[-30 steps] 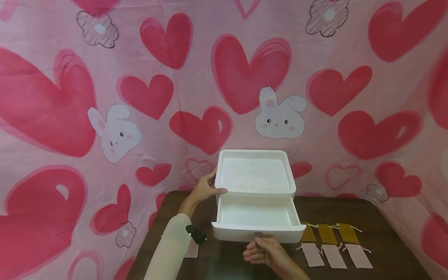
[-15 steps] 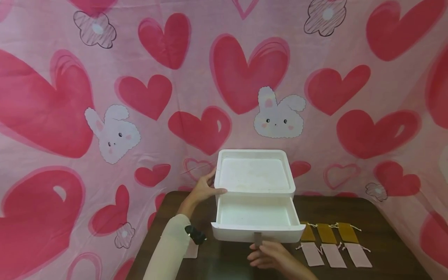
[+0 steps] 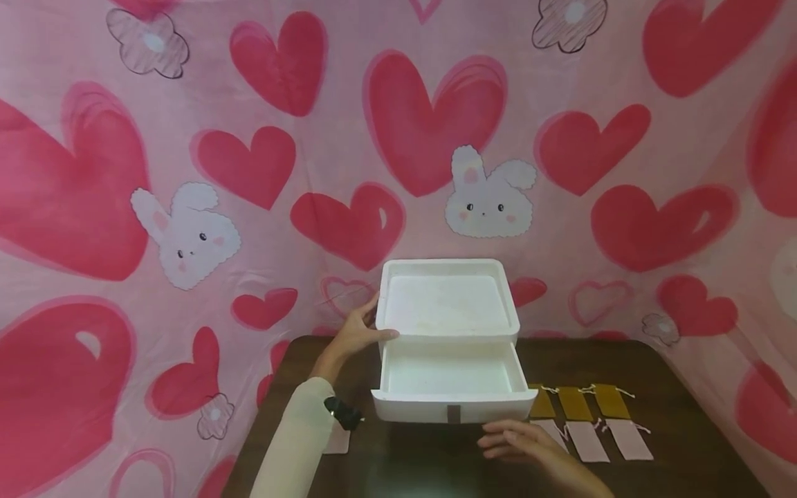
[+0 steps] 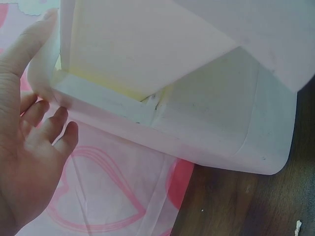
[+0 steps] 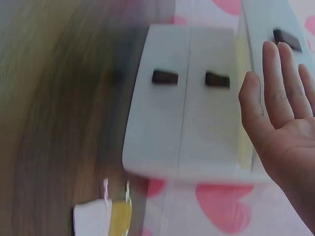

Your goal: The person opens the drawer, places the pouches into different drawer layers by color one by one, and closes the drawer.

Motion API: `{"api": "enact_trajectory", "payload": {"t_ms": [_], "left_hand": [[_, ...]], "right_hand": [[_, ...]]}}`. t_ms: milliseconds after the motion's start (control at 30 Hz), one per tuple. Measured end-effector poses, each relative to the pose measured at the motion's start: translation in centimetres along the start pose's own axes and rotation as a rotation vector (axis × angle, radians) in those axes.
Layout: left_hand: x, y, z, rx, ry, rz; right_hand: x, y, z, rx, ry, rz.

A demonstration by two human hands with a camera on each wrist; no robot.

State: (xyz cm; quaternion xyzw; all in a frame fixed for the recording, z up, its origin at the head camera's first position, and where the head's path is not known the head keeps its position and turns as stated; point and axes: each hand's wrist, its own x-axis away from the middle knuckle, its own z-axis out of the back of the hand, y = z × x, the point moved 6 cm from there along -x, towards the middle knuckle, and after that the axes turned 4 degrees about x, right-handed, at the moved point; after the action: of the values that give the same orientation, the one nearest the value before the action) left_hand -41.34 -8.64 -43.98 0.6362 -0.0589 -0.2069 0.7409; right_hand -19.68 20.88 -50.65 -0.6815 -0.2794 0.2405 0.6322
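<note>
A white drawer cabinet [image 3: 445, 304] stands on the table with its top drawer [image 3: 411, 407] pulled out; nothing lies in the part of the drawer I can see. My left hand [image 3: 356, 333] holds the cabinet's upper left corner, thumb on the top rim and fingers bent against the side [image 4: 37, 123]. A brown pull tab [image 3: 454, 413] is on the open drawer's front. To the right of it and apart from it is my right hand [image 3: 519, 441], fingers extended and holding nothing. In the right wrist view, two lower drawers [image 5: 206, 128] are shut.
On the dark table [image 3: 423, 470] at the right lie gold drawstring pouches [image 3: 574, 403], with pink drawstring pouches [image 3: 587, 441] in front of them. Another pink flat piece [image 3: 337, 441] is partly hidden behind my left wrist. A heart-patterned cloth [image 3: 349, 159] hangs behind the cabinet.
My right hand has let go of the drawer's pull tab and moved right, towards the pouches. My left hand stays on the cabinet corner. The head view has shifted slightly.
</note>
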Motion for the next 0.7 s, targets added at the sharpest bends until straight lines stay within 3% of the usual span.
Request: {"api": "enact_trajectory", "payload": {"t_ms": [200,400,533,700], "left_hand": [[-0.3,0.0,0.0,0.022,-0.021,-0.028],[-0.7,0.0,0.2,0.016,-0.013,-0.043],[-0.5,0.0,0.0,0.016,-0.009,-0.026],[-0.4,0.1,-0.1,0.027,-0.016,-0.023]], "right_hand": [[2.8,-0.9,2.1,0.018,0.025,0.009],[5.3,-1.5,4.6,0.169,0.105,0.125],[6.9,-1.5,6.2,0.376,0.258,0.197],[7.9,-1.4,7.8,0.679,0.595,0.160]]}}
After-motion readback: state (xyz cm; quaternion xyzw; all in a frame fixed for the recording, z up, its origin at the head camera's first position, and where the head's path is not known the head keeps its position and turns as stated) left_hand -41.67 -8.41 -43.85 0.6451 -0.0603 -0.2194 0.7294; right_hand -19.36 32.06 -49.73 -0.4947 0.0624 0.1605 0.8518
